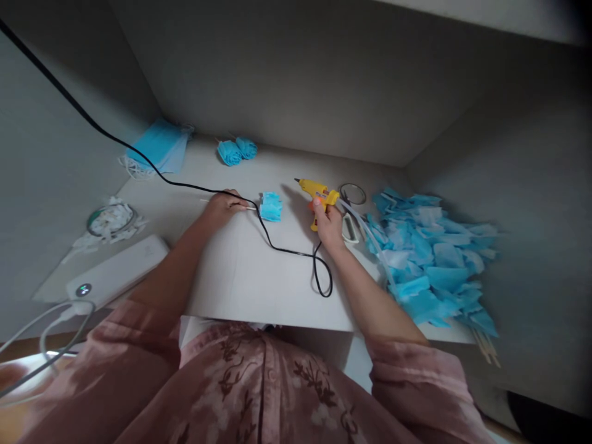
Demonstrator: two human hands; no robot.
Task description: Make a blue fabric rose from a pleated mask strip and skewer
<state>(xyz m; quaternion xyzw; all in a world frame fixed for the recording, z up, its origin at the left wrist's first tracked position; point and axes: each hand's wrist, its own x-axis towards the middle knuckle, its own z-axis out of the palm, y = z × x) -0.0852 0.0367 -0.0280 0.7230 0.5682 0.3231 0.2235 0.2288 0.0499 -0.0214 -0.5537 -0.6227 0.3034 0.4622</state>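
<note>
The white table (240,277) fills the middle of the frame, tucked into a corner. At centre right a pile of blue scraps (430,259) lies heaped beside the right arm, seemingly kept within easy reach. A stack of blue masks (160,148) sits at upper left, out of the way. A black cord (287,251) trails slack across the table. The right hand (328,222) is clamped round a yellow glue gun (317,190), nozzle aimed left towards a blue cloth bundle (271,206) at centre. The left hand (222,206) pinches a thin stick (250,208) carrying that bundle, apparently steadying it on the table.
</note>
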